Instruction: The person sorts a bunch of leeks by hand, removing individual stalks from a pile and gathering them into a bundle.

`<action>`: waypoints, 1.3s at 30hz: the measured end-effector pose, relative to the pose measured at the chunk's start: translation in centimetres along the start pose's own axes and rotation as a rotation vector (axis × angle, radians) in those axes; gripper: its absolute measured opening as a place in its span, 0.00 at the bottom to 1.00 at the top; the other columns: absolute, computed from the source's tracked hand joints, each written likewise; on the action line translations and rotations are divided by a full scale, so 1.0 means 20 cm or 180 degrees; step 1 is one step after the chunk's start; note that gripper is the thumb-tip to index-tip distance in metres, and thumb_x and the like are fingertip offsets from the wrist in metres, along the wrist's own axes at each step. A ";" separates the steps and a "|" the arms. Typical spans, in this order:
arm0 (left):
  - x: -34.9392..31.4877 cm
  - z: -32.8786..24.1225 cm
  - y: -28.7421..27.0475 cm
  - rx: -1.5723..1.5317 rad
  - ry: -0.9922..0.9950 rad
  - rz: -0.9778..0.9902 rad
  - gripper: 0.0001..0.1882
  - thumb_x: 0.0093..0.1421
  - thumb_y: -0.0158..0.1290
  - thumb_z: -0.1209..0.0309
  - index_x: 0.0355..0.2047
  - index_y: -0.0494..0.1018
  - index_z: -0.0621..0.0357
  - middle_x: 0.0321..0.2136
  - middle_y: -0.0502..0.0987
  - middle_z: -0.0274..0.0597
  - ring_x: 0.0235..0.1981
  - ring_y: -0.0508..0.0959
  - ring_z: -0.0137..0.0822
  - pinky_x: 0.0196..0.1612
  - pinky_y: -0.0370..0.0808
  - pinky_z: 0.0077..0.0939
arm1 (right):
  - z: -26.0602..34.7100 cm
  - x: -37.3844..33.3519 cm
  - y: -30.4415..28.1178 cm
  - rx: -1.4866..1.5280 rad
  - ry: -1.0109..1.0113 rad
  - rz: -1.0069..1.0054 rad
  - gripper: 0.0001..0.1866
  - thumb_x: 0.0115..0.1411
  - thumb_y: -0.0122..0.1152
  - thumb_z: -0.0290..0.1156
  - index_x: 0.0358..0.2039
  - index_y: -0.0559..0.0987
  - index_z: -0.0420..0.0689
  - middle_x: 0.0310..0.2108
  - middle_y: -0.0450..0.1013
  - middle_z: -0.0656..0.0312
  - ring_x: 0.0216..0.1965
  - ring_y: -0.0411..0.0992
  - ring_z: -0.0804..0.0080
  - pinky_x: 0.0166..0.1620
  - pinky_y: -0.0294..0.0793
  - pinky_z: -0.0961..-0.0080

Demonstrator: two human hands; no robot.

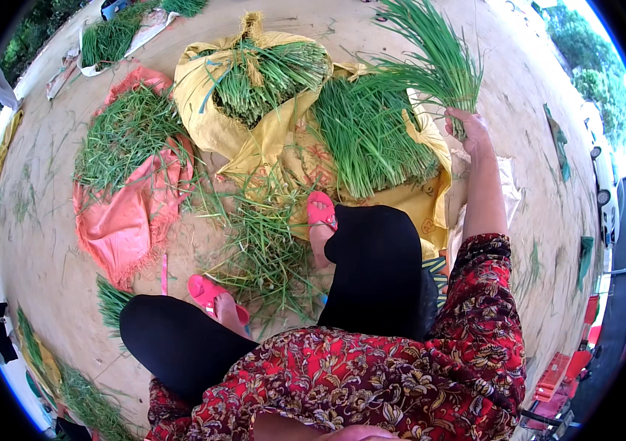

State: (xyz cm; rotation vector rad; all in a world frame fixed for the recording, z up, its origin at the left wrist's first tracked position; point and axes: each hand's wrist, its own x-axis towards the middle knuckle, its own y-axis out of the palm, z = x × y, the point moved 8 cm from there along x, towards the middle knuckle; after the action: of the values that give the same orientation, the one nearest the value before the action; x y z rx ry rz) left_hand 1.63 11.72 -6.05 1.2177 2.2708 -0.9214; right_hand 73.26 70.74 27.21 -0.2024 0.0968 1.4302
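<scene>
My right hand (469, 129), arm stretched out to the far right, is closed round the cut ends of a bunch of long green chives (441, 62); their leaves fan up and to the left. Just left of it, a thick pile of chives (371, 136) lies on a yellow woven sack (430, 213). My left hand (363, 432) shows only as a sliver at the lower edge, close to my body, with its fingers hidden. A yellow sack (199, 81) wraps a tied bundle of chives (269, 77) at the far middle.
A pink sack (118, 228) at the left carries loose trimmed greens (125, 136). Scattered leaves (269, 250) cover the ground between my pink sandals (213, 294). More chives (111, 40) lie on a white sheet at the far left. Red crates (554, 375) stand at the right.
</scene>
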 end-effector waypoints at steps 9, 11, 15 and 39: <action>-0.19 -1.52 -0.22 -0.0350 0.1044 0.0653 0.31 0.60 0.54 0.65 0.62 0.61 0.58 0.48 0.74 0.40 0.48 0.75 0.33 0.48 0.73 0.28 | 0.32 -0.27 0.24 0.0490 0.0002 0.0676 0.08 0.54 0.65 0.26 0.33 0.78 0.37 0.27 0.77 0.60 0.21 0.74 0.77 0.26 0.79 0.77; -0.37 -1.88 -0.02 0.0027 0.1376 0.1091 0.33 0.59 0.55 0.64 0.63 0.59 0.60 0.53 0.72 0.44 0.52 0.74 0.35 0.51 0.72 0.30 | 0.36 -0.39 0.43 0.0466 -0.0072 0.0878 0.09 0.54 0.65 0.26 0.34 0.78 0.36 0.27 0.77 0.60 0.21 0.74 0.77 0.25 0.79 0.77; -0.50 -2.14 0.49 -0.0053 0.1753 0.2144 0.40 0.57 0.58 0.63 0.64 0.53 0.65 0.61 0.64 0.54 0.60 0.67 0.43 0.61 0.64 0.36 | 0.34 -0.64 0.82 0.0574 0.0087 0.1686 0.09 0.54 0.65 0.26 0.34 0.77 0.35 0.26 0.77 0.58 0.20 0.74 0.75 0.25 0.79 0.76; -0.07 -1.24 0.83 -0.4411 0.0447 0.1599 0.29 0.57 0.57 0.47 0.50 0.72 0.53 0.46 0.77 0.42 0.46 0.76 0.44 0.52 0.73 0.50 | -0.72 -1.78 1.94 -0.3707 -0.1132 0.4390 0.22 0.50 0.57 0.28 0.43 0.65 0.28 0.24 0.76 0.47 0.20 0.77 0.63 0.25 0.76 0.68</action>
State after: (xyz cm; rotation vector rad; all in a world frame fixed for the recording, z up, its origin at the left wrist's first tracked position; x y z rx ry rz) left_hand 15.34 35.20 6.28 0.9949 1.7862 0.8507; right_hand 30.61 38.16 16.70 -0.9482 -1.1221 2.7224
